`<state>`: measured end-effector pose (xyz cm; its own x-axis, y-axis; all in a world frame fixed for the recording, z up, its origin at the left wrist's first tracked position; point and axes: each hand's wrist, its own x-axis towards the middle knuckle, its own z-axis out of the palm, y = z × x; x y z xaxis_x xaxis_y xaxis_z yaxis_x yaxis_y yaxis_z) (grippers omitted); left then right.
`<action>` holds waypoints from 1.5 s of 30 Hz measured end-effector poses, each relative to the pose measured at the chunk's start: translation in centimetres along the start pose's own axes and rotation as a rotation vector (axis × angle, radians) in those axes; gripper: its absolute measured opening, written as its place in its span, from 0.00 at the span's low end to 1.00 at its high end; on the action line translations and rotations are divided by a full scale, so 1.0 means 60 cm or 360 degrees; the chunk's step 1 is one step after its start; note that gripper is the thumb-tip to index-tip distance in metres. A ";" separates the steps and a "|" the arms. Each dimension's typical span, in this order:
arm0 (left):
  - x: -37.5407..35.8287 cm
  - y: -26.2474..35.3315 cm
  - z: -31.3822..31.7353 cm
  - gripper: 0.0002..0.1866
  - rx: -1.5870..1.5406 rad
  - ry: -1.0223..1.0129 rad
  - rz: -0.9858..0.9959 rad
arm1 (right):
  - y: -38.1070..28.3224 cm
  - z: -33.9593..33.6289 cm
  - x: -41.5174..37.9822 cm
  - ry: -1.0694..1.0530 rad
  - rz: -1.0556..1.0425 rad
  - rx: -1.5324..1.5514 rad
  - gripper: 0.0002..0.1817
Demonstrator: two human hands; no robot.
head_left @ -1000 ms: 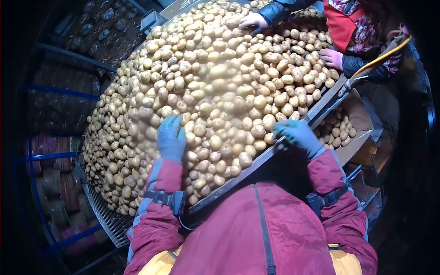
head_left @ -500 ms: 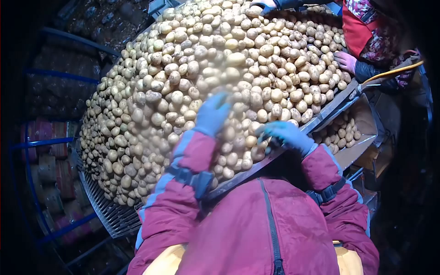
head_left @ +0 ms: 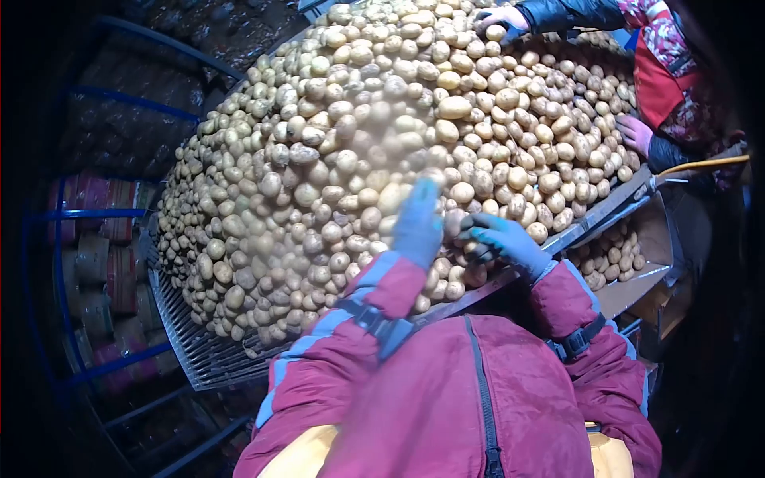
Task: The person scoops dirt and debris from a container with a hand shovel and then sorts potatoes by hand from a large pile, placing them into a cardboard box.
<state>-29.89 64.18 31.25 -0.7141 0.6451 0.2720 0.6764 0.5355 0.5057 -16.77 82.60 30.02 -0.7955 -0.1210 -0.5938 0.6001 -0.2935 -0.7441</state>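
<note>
A large heap of potatoes (head_left: 319, 191) covers the slatted metal table in front of me. My left hand (head_left: 418, 227), in a blue-grey glove, reaches over the near part of the heap, its fingers smeared by motion. Whether it holds a potato cannot be made out. Close to its right, my right hand (head_left: 510, 241), in a similar glove with darker fingers, is curled low among the potatoes by the table's near edge. Whatever lies within its fingers is hidden. Several potatoes (head_left: 446, 279) lie just below the two hands.
The metal rim (head_left: 590, 219) runs between me and the heap, with bare slats (head_left: 187, 342) at the left. Below the rim on the right, a cardboard box (head_left: 629, 287) holds potatoes. A co-worker's hands (head_left: 635, 134) touch the heap at upper right. Blue rails and stacked sacks stand left.
My left hand has moved right across the heap, nearer my right hand. My right fingers have curled in more. The co-worker's far hand now holds a potato. The whole view has shifted slightly.
</note>
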 end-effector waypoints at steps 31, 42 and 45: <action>0.059 -0.325 -0.205 0.28 0.0860 -0.0065 -0.1231 | -0.045 0.055 -0.058 0.0170 -0.0158 0.0383 0.22; -0.027 -0.128 -0.288 0.28 -0.1058 -0.0078 -0.1067 | -0.113 0.157 0.009 -0.0308 0.0048 0.0464 0.29; -0.044 -0.085 -0.235 0.31 -0.1154 -0.0427 -0.0668 | -0.111 0.184 0.047 -0.0400 0.0189 0.0796 0.28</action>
<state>-33.99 52.05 39.48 -0.7499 0.6277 -0.2088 0.0211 0.3381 0.9409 -23.96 73.72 36.68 -0.7573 -0.3844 -0.5280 0.6223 -0.6699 -0.4048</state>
